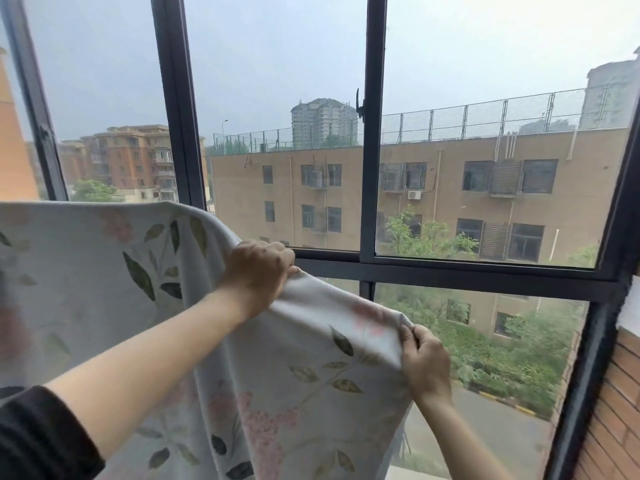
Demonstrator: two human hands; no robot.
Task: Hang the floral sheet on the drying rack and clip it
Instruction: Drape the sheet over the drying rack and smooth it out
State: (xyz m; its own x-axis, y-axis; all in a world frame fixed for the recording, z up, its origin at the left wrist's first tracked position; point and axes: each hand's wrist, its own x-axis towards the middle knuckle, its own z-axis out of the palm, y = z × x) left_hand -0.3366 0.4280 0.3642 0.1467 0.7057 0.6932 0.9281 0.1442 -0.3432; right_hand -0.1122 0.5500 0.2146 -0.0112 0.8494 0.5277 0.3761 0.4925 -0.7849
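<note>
A pale floral sheet [104,271] with green leaves and pink blossoms hangs in front of me, filling the lower left. Its top edge runs level at the left, then slopes down to the right. My left hand [258,271] grips that top edge near the middle, fingers curled over the fabric. My right hand [424,362] pinches the sheet's right corner lower down. The drying rack is hidden behind the sheet or out of view, and no clips show.
A dark-framed window [370,168] stands right behind the sheet, with a latch handle [360,103] on its middle post. A brick wall [613,410] closes the right side. Buildings and trees lie outside.
</note>
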